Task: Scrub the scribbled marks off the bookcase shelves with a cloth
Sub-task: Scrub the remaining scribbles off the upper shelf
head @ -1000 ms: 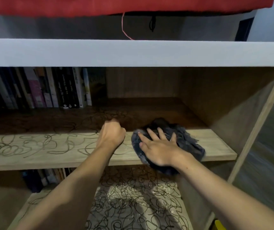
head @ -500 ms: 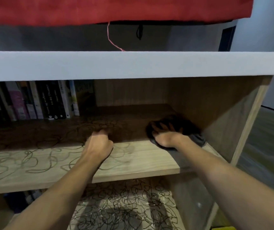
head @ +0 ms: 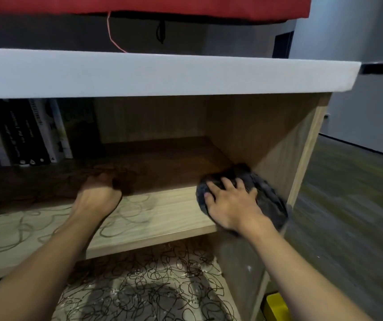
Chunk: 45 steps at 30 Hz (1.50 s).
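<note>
A wooden bookcase shelf (head: 169, 212) runs across the view, with black scribbled marks (head: 12, 230) on its left part. My right hand (head: 229, 200) presses flat, fingers spread, on a dark grey cloth (head: 267, 200) at the shelf's right end, against the side panel (head: 278, 144). Part of the cloth hangs over the front edge. My left hand (head: 97, 195) rests as a fist on the shelf's middle and holds nothing. A lower shelf (head: 144, 288) below is densely covered in scribbles.
Several books (head: 26, 133) stand upright at the back left of the shelf. A white top board (head: 162, 72) overhangs it, with red fabric (head: 139, 5) above. A yellow object (head: 276, 306) lies on the floor at bottom right.
My right hand slid the cloth deeper into the shelf, then back toward the front right corner against the side panel. My left fist stayed on the shelf. The view shifted right.
</note>
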Each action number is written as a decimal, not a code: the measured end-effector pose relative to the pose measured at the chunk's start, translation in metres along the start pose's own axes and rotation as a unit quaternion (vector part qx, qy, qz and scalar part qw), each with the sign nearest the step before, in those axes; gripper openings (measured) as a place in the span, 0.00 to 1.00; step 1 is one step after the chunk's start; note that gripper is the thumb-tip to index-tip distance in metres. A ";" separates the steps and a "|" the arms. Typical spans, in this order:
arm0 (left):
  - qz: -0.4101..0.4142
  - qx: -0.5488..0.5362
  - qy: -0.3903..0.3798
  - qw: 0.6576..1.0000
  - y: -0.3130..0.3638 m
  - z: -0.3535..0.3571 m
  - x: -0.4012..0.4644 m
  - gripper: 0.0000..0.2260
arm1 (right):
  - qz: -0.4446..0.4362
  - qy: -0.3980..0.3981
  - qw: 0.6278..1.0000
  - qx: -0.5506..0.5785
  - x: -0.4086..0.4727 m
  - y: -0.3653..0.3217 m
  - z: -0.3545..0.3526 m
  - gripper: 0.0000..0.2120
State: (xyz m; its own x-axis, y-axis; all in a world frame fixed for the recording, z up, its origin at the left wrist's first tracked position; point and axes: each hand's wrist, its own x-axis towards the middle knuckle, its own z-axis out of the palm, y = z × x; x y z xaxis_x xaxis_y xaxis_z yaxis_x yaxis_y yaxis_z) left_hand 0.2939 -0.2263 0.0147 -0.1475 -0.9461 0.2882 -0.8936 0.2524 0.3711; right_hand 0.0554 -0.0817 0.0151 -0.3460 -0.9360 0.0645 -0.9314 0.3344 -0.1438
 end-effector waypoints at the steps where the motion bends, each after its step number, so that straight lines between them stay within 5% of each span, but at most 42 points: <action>1: -0.005 -0.001 -0.002 1.000 0.001 0.000 -0.001 0.13 | 0.004 0.020 1.000 -0.001 -0.016 0.001 0.005 0.25; 7: -0.022 0.005 0.001 1.000 0.008 -0.007 -0.016 0.10 | 0.008 -0.043 0.999 0.028 0.005 0.000 -0.019 0.24; 12: -0.014 -0.015 0.002 1.000 0.018 -0.017 -0.027 0.11 | -0.005 -0.008 0.999 0.038 -0.018 0.015 -0.009 0.24; 16: 0.137 -0.147 0.011 0.979 0.078 -0.025 -0.049 0.15 | -0.049 -0.054 0.987 0.143 0.019 0.006 -0.044 0.23; 19: 0.314 -0.185 -0.019 0.931 0.143 -0.021 -0.071 0.11 | -0.066 0.021 0.979 0.193 0.019 0.026 -0.080 0.20; 22: 0.419 -0.156 -0.116 0.887 0.185 0.004 -0.077 0.13 | -0.106 0.059 0.983 0.138 0.004 0.053 -0.102 0.22; 26: 0.368 -0.051 -0.246 0.895 0.225 0.041 -0.081 0.33 | -0.168 0.097 0.974 -0.113 -0.014 0.053 -0.110 0.23; 29: 0.355 0.048 -0.216 0.908 0.226 0.053 -0.067 0.27 | -0.232 0.195 0.889 -0.344 -0.020 0.054 -0.127 0.11; 32: 0.316 0.072 -0.208 0.923 0.217 0.056 -0.058 0.23 | -0.287 0.197 0.821 -0.451 -0.024 0.065 -0.135 0.09; 39: 0.412 -0.044 -0.196 0.889 0.204 0.052 -0.071 0.21 | -0.364 0.275 0.758 -0.466 -0.002 0.098 -0.158 0.24; 45: 0.400 -0.122 -0.147 0.896 0.214 0.061 -0.066 0.07 | -0.412 0.284 0.762 -0.411 0.012 0.106 -0.151 0.26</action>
State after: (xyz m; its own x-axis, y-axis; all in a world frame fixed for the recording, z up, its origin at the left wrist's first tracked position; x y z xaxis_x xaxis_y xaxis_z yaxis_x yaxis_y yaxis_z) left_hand 0.0864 -0.1226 0.0209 -0.8374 -0.4460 0.3160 -0.3377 0.8767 0.3425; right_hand -0.0645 -0.0412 0.1501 0.6198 -0.7443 0.2486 -0.5337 -0.1676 0.8289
